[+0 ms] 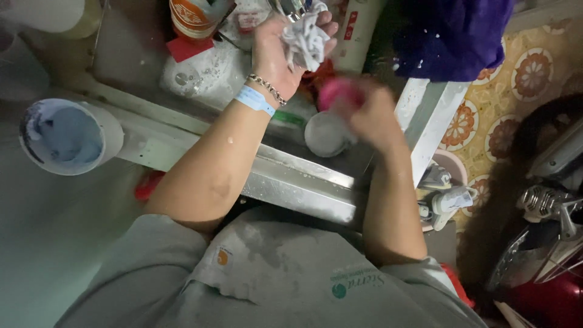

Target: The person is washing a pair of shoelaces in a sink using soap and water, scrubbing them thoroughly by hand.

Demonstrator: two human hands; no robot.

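Over a steel sink (303,182), two bare hands are at work, one thing in each. The left hand (285,51) is raised toward the far side, its fingers (328,29) curled tightly round one crumpled white cloth (305,41); the cloth bulges out between the fingers and the palm, so it is gripped from both sides. On that wrist sit one light blue band (255,100) and one metal chain bracelet (267,88). The right hand (370,112) is nearer and to the right, blurred; its fingers are closed on one pink object (337,92) that shows at the far left edge of the hand, though how firmly it is gripped cannot be told. Just below that hand, inside the sink, lies one round grey cup (325,135), close to it; whether they touch is unclear.

At the left, one white cylindrical cup (70,136) with a bluish inside lies on its side on the tabletop (152,143). At the far edge stands one orange-labelled bottle (193,17) and one white bottle with a red label (358,30). One dark blue cloth (449,36) hangs at the far right. Patterned floor tiles (522,73) lie to the right, and part of a red motorbike (546,243) is at the near right.
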